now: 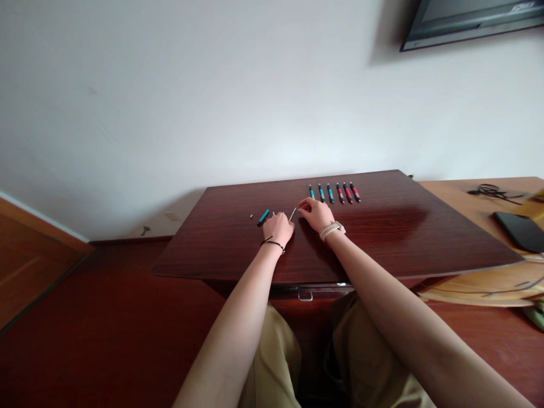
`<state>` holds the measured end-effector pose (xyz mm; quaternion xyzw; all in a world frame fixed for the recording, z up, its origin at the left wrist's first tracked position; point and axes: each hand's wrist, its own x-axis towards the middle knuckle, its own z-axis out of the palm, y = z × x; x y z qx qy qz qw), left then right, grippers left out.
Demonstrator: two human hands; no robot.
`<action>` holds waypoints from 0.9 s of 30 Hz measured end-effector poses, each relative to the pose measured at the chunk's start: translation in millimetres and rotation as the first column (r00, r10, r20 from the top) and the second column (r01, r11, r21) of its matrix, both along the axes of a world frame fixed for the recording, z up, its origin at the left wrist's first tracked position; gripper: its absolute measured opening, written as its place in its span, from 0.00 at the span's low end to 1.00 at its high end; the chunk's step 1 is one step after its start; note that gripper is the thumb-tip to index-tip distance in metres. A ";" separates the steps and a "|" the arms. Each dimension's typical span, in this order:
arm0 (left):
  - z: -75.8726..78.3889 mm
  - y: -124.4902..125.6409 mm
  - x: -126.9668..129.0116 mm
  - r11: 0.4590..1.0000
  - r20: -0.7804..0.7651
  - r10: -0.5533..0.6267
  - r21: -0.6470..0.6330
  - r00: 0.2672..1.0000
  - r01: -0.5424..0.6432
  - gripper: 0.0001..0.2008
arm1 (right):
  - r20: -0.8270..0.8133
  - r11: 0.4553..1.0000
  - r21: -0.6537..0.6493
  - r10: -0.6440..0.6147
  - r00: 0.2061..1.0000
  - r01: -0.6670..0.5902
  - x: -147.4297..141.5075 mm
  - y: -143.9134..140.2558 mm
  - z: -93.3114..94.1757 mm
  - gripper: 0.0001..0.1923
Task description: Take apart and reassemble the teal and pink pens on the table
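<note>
My left hand (278,228) has its grip curled on a thin white rod (293,213) at mid-frame; my right hand (315,213) rests fingers down beside it, grip unclear. The dark red worktop (382,238) carries a teal pen (263,217) and a pen row (334,193), against a white wall (212,102).

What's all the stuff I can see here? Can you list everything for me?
Pens: six in a row, three teal and three red, far side of the desk.
Teal pen part: one, left of the hands.
Small dark bit: one, left of the teal part; too small to tell what it is.
Thin rod: one, pale, between the hands.
Desk: one, dark red wood, with a drawer handle in front.
Side table: one, light wood, at right.
Cable: one, black, on the side table.
Dark flat case: one, right edge.
Screen: one, dark, on the white wall.
Left hand: black wrist cord, at the rod.
Right hand: pale watch, on the desk.
</note>
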<state>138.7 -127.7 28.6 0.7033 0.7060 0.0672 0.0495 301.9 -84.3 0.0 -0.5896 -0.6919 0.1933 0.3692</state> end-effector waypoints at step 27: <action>-6.6 7.7 -2.7 1.000 0.026 -0.009 -0.013 1.000 0.009 0.20 | 0.058 0.982 -0.081 -0.165 0.985 0.169 0.9 8.6 -10.5 0.06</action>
